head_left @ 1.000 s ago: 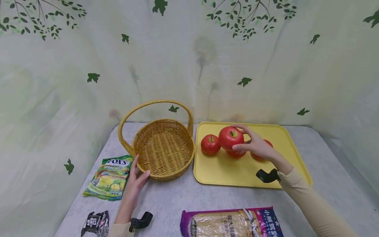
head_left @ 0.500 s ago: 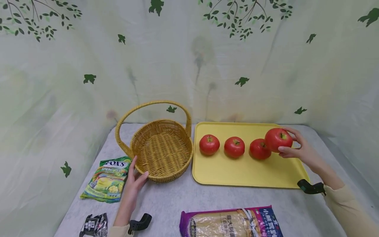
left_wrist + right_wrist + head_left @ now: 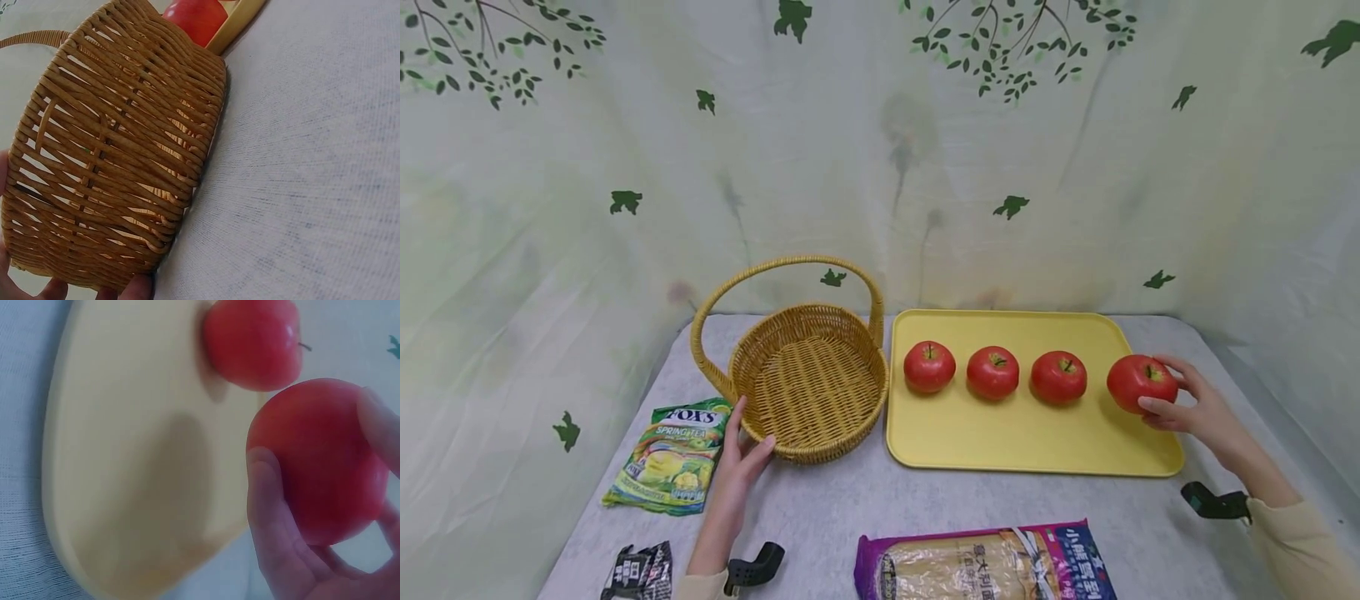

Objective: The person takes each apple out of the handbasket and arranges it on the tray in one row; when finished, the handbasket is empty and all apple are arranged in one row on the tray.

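My right hand (image 3: pixel 1198 408) holds a red apple (image 3: pixel 1142 383) over the right end of a yellow tray (image 3: pixel 985 442). In the right wrist view the thumb and fingers wrap this apple (image 3: pixel 319 462), and its shadow falls on the tray below. Three more red apples, a left one (image 3: pixel 929 367), a middle one (image 3: pixel 993 372) and a right one (image 3: pixel 1058 377), sit in a row on the tray. My left hand (image 3: pixel 739 458) grips the near left side of a round wicker basket (image 3: pixel 820 454) with a tall handle. Bare woven bottom shows inside the basket.
Left of the basket lies a green candy bag (image 3: pixel 673 454), close by my left hand. A small black packet (image 3: pixel 638 571) is nearer the front. A purple-ended pack of noodles (image 3: pixel 985 567) lies at the front edge of the view. Printed cloth (image 3: pixel 850 167) hangs behind the table.
My right hand has carried the apple rightward across the tray, past the other apples, and lowered it at the right end. The left hand stays on the basket.
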Tool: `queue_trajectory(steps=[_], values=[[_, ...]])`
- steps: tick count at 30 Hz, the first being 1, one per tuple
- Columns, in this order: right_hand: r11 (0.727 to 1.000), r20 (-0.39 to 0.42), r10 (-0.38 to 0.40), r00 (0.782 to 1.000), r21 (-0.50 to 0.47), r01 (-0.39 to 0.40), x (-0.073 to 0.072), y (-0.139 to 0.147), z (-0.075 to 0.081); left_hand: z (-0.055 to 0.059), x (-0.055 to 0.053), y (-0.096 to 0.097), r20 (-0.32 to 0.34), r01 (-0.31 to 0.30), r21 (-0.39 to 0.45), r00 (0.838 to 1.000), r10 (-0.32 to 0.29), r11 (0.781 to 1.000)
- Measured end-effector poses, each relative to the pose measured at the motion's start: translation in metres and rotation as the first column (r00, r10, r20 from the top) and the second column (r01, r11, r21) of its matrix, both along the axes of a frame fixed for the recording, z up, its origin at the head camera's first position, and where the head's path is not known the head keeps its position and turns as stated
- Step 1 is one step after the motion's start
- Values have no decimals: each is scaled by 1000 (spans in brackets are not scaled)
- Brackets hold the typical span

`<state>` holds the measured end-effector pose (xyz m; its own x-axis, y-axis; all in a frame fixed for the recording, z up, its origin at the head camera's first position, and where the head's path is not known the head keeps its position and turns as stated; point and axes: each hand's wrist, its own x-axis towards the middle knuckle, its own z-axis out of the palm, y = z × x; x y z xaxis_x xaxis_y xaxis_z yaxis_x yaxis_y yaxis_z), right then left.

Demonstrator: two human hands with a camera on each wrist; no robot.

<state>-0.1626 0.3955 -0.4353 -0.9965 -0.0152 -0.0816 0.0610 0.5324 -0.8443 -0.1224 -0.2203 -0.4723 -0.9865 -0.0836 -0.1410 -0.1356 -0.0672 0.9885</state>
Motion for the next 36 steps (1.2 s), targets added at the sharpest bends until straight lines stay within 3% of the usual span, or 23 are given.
queue_trajectory(steps=[8, 11, 14, 18, 22, 25, 30, 36], values=[[998, -13, -53, 999, 27, 53, -30, 37, -59, -3, 0, 1, -26, -1, 27, 1000, 2, 1000], [997, -30, -64, 998, 31, 65, -38, 42, -70, -3, 0, 1, -21, -1, 24, 1000, 1, 1000], [997, -37, -67, 997, 20, 68, -38, 34, -65, -4, 0, 0, -17, 0, 19, 1000, 0, 1000], [999, -35, -29, 999, -45, 27, -32, 16, -36, -4, 0, 0, -13, 4, 18, 1000, -3, 1000], [997, 27, 55, 998, -56, -54, -30, 3, -14, -3, 0, 0, -8, 5, 12, 1000, -4, 1000], [993, 58, 109, 992, -54, -106, -34, 5, -18, -3, 0, 0, -14, 4, 12, 1000, -4, 1000], [993, 28, 95, 995, -71, -92, -38, 19, -34, -3, 0, 1, -34, 1, 28, 999, 0, 1000], [993, 27, 100, 995, -71, -98, -26, 16, -26, -3, 2, 1, -27, -8, 21, 1000, 8, 1000]])
